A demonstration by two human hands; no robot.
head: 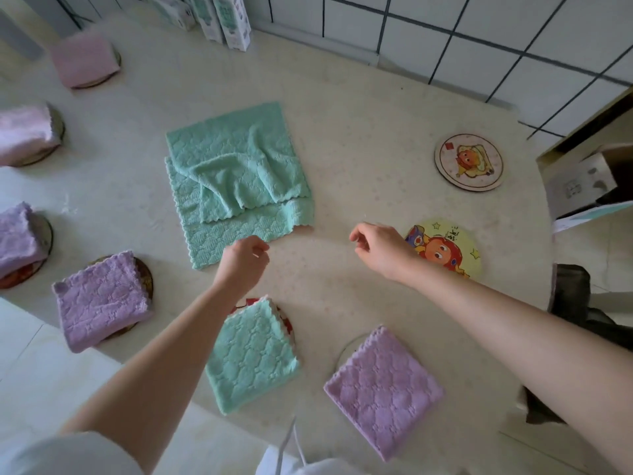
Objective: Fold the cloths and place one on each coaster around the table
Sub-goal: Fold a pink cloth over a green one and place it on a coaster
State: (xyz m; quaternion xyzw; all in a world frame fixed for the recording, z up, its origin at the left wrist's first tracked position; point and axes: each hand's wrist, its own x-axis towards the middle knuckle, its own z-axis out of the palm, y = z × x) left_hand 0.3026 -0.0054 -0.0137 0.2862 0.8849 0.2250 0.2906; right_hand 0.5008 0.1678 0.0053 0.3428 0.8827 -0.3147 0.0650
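Both hands hover low over the table (359, 125), fingers loosely curled and gripping nothing. The left hand (245, 260) hangs at the near edge of the half-folded green cloth (236, 180); I cannot tell whether it touches the fabric. The right hand (378, 246) is off to the right of that cloth's near corner, apart from it.

The green cloth lies rumpled mid-table, its top layer doubled back unevenly. Right of it sit two uncovered coasters: the yellow coaster (452, 241), just beside the right wrist, and the cream coaster (469, 161) farther back. Nearer than the green cloth, a small green square (251, 354) covers a red coaster (288, 325), and a purple square (383, 389) covers a clear coaster (346, 347). Left of it, another purple fold (101, 299) lies on a dark coaster (145, 279), with more folded cloths on coasters beyond. Behind it stand tall cartons (226, 18).
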